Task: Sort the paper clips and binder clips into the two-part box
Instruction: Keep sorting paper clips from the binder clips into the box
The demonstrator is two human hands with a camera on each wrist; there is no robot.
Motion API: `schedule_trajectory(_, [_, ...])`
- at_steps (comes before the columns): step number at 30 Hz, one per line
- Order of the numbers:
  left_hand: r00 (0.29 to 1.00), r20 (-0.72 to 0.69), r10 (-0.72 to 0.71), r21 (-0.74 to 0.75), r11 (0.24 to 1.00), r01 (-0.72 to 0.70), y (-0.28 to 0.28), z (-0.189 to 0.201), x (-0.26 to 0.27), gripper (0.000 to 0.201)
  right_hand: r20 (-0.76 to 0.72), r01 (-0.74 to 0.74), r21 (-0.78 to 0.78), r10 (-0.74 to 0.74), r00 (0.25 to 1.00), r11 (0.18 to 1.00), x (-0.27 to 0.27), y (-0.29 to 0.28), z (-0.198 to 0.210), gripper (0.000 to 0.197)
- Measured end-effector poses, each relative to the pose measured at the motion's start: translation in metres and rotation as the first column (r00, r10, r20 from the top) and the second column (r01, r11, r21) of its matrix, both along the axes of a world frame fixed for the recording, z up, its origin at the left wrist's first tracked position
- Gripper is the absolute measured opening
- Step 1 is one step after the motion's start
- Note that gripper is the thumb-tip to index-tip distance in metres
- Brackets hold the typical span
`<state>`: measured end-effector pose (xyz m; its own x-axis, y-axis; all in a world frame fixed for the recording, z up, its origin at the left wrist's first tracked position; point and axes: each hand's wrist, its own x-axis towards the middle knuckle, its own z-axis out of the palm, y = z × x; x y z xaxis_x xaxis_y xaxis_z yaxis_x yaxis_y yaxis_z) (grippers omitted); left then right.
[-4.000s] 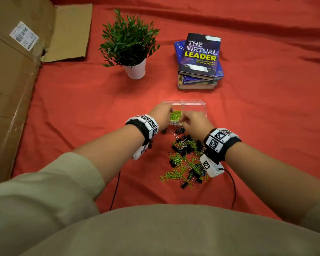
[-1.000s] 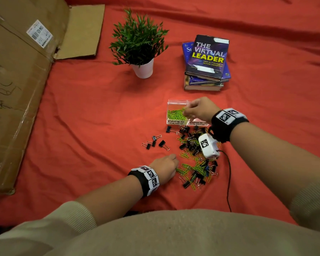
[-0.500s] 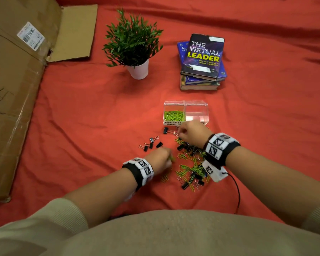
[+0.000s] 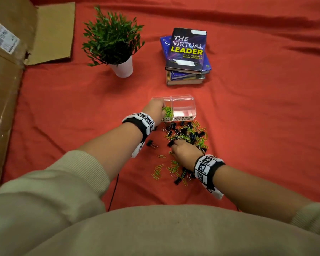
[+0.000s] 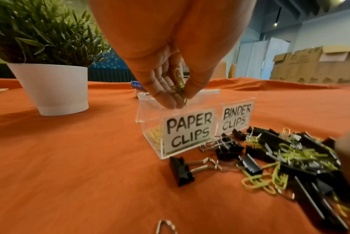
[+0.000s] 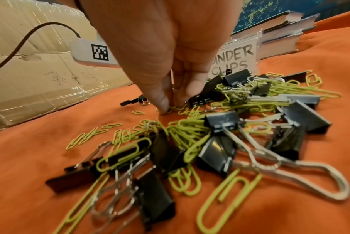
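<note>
Left wrist view shows the left hand (image 5: 170,52) above the left half of the clear box (image 5: 148,114), the half with the label "PAPER CLIPS". Its fingers (image 5: 166,95) point down and pinch a few green paper clips (image 5: 179,88) against the thumb, just over the open top. Some green clips already lie inside this half. I judge the step in hand is the drop: the fingers only need to loosen so the clips fall in, and they must stay on the left side of the divider.

From the right wrist view, the right hand (image 6: 170,47) reaches down to the mixed pile (image 6: 220,134) on the red cloth (image 6: 39,158). Thumb and fingertips (image 6: 163,106) are closing on a small green clip at the near edge of the pile; I cannot tell if it is already lifted. Black binder clips (image 6: 224,121) lie tangled with the green ones, so the next pick calls for a careful pull.

From the head view, the box half marked "BINDER CLIPS" (image 4: 184,108) looks empty, so much work remains. Behind the box stand a potted plant (image 4: 113,43) and a stack of books (image 4: 187,56); a cardboard box (image 4: 6,80) is at the left.
</note>
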<state>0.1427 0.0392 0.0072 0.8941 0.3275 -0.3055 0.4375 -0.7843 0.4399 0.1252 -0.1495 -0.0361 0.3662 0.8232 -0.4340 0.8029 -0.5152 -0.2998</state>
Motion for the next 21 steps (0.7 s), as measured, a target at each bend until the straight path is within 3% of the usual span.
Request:
schedule_trajectory(3, [0.995,0.082,-0.057,0.077,0.996,0.050,-0.005,-0.006,-0.014,0.036,-0.005,-0.015,0.007,0.015,1.000,1.000,-0.002,-0.002,0.002,0.033])
schedule_trajectory(6, [0.975,0.174,-0.142,0.085,0.988,0.128,-0.020,-0.007,-0.047,0.026,-0.021,-0.013,-0.017,0.013,1.000,1.000,-0.002,-0.003,0.003,0.031])
schedule_trajectory(9, [0.941,0.043,-0.336,-0.019,0.941,0.337,-0.034,-0.019,-0.087,0.025,-0.051,-0.035,-0.025,0.034,0.998,0.999,-0.002,-0.006,0.005,0.028])
schedule_trajectory(14, [0.874,-0.140,-0.466,-0.051,0.885,0.464,-0.044,-0.037,-0.135,0.080,-0.094,-0.088,0.028,0.090,0.992,0.996,-0.008,-0.017,0.002,0.030])
schedule_trajectory(16, [0.860,-0.171,-0.481,-0.053,0.876,0.479,-0.045,-0.038,-0.142,0.092,-0.099,-0.102,-0.004,0.101,0.990,0.995,-0.012,-0.017,0.002,0.033])
schedule_trajectory(18, [0.849,-0.185,-0.495,-0.044,0.867,0.496,-0.046,-0.038,-0.144,0.091,-0.074,-0.120,-0.035,0.117,0.990,0.992,-0.018,-0.015,0.003,0.039])
schedule_trajectory(21, [0.842,-0.213,-0.496,-0.033,0.865,0.501,-0.049,-0.038,-0.148,0.075,-0.026,-0.088,-0.045,0.087,0.996,0.995,-0.029,-0.012,0.001,0.044])
